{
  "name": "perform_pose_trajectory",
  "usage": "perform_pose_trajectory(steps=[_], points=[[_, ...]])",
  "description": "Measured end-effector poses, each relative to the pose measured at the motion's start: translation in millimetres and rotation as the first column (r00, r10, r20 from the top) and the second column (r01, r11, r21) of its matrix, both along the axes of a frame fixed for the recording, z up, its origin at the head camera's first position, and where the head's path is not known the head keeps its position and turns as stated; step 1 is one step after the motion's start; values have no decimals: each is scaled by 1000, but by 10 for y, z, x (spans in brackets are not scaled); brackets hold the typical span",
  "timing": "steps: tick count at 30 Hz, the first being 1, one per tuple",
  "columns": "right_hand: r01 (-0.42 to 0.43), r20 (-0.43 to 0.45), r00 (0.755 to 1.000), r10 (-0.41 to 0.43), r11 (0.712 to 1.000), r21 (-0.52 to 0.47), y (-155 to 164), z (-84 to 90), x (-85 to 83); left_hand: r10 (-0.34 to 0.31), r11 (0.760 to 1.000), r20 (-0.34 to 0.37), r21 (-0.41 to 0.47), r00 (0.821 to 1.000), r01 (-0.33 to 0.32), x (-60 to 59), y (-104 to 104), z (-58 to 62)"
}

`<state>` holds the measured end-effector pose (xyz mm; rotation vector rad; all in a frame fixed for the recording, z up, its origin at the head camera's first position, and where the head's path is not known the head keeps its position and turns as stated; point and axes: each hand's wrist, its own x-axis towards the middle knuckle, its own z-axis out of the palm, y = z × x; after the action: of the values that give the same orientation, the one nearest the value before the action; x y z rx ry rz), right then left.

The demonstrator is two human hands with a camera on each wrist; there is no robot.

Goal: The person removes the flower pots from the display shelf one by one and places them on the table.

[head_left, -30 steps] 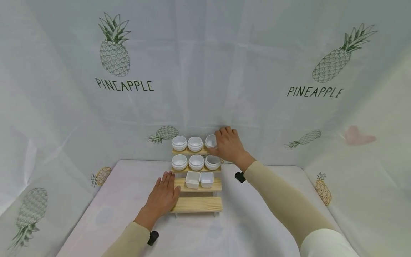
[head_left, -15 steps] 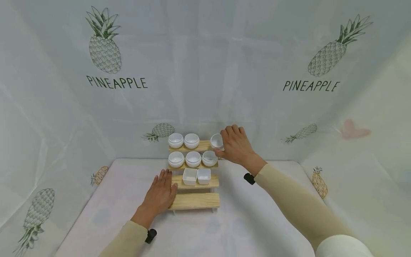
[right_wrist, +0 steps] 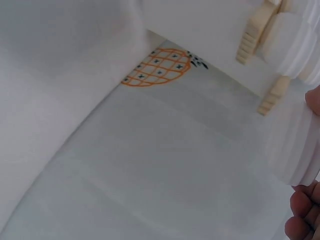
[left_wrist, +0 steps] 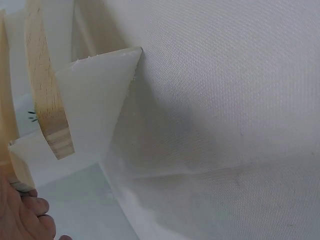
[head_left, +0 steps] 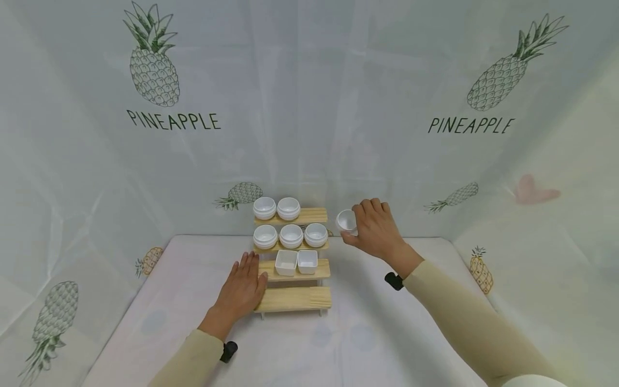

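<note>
1. Small white round bowl: gripped in the right hand, tilted so its opening faces left toward the wooden stepped rack. It is in the air, just off the rack's upper right corner, touching no shelf. In the right wrist view its ribbed white side fills the right edge.

2. Wooden stepped rack: four light wood tiers, standing upright. The left hand lies flat against its lower left edge.
</note>
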<state>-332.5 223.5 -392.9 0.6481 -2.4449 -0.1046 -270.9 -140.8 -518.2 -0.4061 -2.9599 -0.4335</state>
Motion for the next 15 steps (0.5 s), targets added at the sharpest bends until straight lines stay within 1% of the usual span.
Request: perform_pose_trajectory(steps=[6, 11, 15], points=[[20, 10, 1000, -20, 1000, -4, 122, -272, 69, 6, 1000, 2, 10, 1000, -6, 5, 3, 2], [53, 67, 996, -54, 999, 9, 170, -560, 135, 6, 1000, 13, 19, 1000, -6, 3, 3, 3], [60, 112, 992, -60, 998, 6, 186, -797, 192, 1, 1000, 20, 23, 1000, -2, 2, 4, -9]])
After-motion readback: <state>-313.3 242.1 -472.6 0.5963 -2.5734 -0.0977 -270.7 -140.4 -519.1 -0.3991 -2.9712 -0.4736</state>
